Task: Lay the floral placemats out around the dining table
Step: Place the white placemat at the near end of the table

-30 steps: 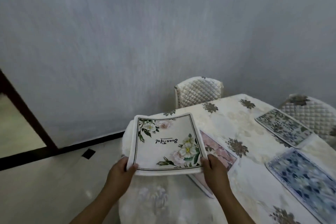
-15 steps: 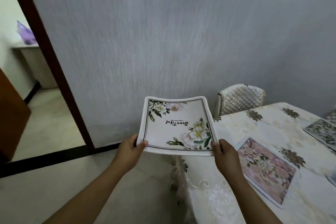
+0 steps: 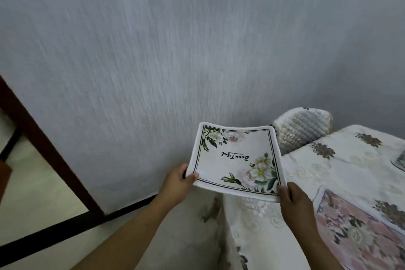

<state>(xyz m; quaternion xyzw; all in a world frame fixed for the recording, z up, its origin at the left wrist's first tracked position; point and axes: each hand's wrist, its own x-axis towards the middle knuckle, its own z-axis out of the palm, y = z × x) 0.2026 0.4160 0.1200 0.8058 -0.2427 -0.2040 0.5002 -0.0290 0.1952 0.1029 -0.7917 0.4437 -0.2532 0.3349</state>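
Note:
I hold a white floral placemat (image 3: 236, 158) with a dark line border and upside-down script, flat in the air just past the left end of the dining table (image 3: 350, 166). My left hand (image 3: 178, 184) grips its near left corner and my right hand (image 3: 294, 201) grips its near right corner. A pink floral placemat (image 3: 363, 234) lies on the cream tablecloth at the lower right. The corner of another placemat (image 3: 400, 160) shows at the right edge.
A quilted chair back (image 3: 302, 131) stands at the table's far side against the grey wall. A dark brown door frame (image 3: 50, 158) and black skirting run along the left. Pale floor lies below my left arm.
The view has swung left then partly back. The white placemat stays in both hands, now off the table's left end rather than over it. The blue placemats have left the view.

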